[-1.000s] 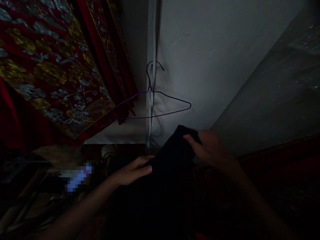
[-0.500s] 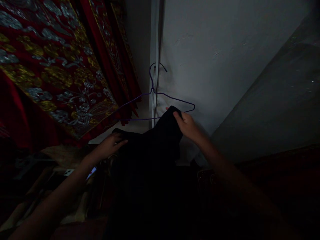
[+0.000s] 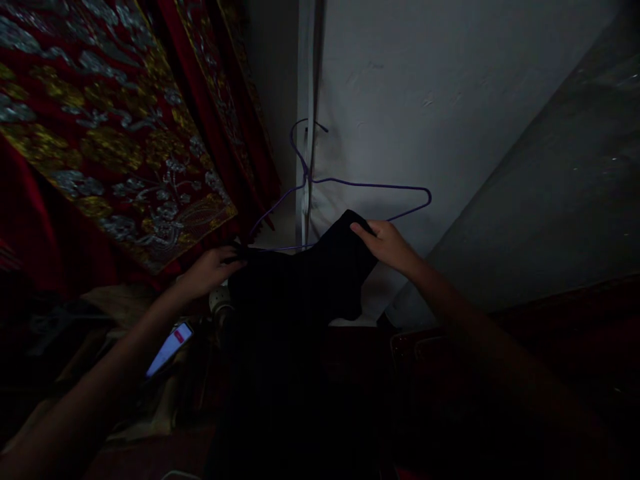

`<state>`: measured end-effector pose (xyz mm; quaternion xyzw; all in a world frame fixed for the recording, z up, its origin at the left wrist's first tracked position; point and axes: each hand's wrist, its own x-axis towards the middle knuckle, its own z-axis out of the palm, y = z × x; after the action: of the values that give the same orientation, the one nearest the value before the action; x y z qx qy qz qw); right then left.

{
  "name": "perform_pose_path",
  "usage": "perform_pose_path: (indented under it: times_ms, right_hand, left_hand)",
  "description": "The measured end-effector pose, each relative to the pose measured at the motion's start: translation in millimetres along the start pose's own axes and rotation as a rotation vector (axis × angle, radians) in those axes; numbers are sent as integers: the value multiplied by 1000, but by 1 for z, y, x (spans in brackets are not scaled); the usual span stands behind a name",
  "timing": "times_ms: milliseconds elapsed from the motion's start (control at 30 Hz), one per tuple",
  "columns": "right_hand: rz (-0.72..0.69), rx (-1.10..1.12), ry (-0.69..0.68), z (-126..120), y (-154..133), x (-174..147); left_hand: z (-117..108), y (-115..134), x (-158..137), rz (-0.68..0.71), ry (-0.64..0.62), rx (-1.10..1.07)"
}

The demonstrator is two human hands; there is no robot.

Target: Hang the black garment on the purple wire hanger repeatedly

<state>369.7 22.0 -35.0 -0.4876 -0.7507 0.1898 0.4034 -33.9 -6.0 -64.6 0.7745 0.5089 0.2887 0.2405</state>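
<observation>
The right grip [image 3: 387, 243] is pinched shut, thumb in front, on the upper right corner of a black garment [image 3: 320, 287]. The left grip [image 3: 213, 272] is closed on the garment's upper left corner, thumb lying along the near face and fingers curled over the top. Between the two, the cloth's top edge dips in a shallow curve, and the rest hangs down into shadow where its lower end cannot be told.

Just behind that top edge is a purple wire hanger [image 3: 375, 185], its lower bar partly hidden by the cloth. Its right end stands clear above the right grip; its left end slopes down close to the left grip, and whether they touch cannot be told. The hook crosses a pale vertical strip [image 3: 305, 67] on the white wall [image 3: 400, 100], with its tip just past the strip's right edge.

To the left hangs a red cloth [image 3: 125, 133] embroidered in gold and silver, its lower corner near the left grip. Below the left forearm, a phone [image 3: 170, 350] lies slanted with its screen lit; what carries it is too dark to tell.
</observation>
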Motion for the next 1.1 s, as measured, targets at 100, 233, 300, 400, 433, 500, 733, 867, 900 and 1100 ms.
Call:
perform_pose_path:
  times_ms: [100, 233, 300, 400, 433, 500, 733, 867, 900, 1100]
  right_hand:
    - [23, -14, 20, -1, 0, -4]
    - [49, -3, 9, 0, 5, -11]
    - [31, -33, 44, -1, 7, -13]
    - [5, -67, 100, -2, 8, -15]
    - [3, -68, 107, -2, 9, -15]
    - [9, -61, 109, 0, 9, -14]
    - [26, -26, 123, 11, 5, -16]
    - [32, -34, 156, 11, 4, -20]
    - [27, -40, 160, 10, 4, -22]
    - [40, -29, 119, 14, -3, -26]
  left_hand:
    - [6, -3, 8, -81, -205, -103]
    - [4, 4, 10, -68, -175, -161]
    - [0, 14, 5, -10, -144, -113]
    - [-3, 24, -6, 39, -223, -5]
    - [-2, 25, -10, 44, -262, 32]
    - [-1, 26, -17, 50, -310, 101]
    - [-17, 48, -29, 181, -78, 259]
    - [-29, 60, -33, 269, -96, 288]
    - [-29, 59, -35, 267, -112, 294]
    - [-31, 73, -48, 323, -38, 301]
